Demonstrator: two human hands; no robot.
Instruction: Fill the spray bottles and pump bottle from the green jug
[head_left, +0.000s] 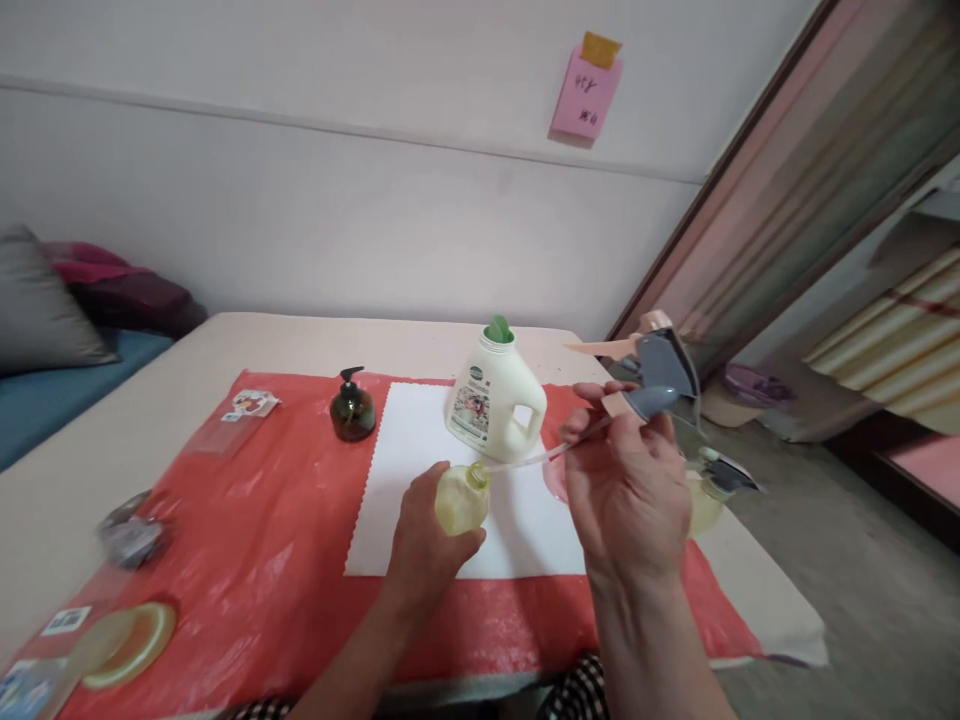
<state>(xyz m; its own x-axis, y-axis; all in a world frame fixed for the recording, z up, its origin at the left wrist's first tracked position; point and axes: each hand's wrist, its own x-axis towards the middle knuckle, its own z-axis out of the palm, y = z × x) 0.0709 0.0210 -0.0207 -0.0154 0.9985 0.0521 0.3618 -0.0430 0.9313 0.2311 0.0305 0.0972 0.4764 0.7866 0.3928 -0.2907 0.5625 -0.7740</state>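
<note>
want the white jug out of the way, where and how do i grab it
Best by the loop handle on the right side of the white jug, probably coming from the right and gripping through its opening. The jug stands upright with that handle towards the right hand, though that hand is holding a spray head.

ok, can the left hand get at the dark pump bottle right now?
Probably not as is: the left hand is holding the yellowish bottle. Otherwise, nothing appears to stand between that hand and the dark pump bottle.
</note>
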